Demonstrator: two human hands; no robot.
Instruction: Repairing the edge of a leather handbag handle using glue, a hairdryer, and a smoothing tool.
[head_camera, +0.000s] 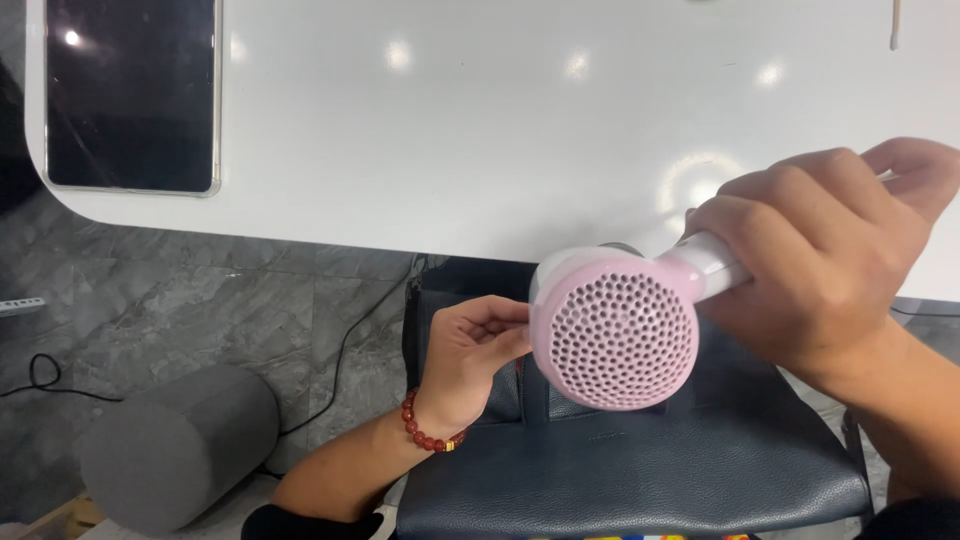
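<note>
Head view: looks down past the near edge of a white desk (480, 150) onto a dark leather chair seat (640, 460).
Hair dryer: a pink hair dryer (612, 325) is held in the air above the chair seat, just off the desk's near edge, its round perforated rear grille facing the camera.
Right hand: the right hand (820, 250) is wrapped tightly around the dryer's white handle, fingers curled over it, wrist coming in from the lower right.
Left hand: the left hand (470, 350) is pinching the grille's left rim with its fingertips; a red bead bracelet (428, 428) sits on the wrist.
Desk, far left corner: a dark tablet (132, 95) lies flat.
Floor: a grey cylindrical cushion (180, 445) and a black cable (345, 350) lie on grey tiles.
</note>
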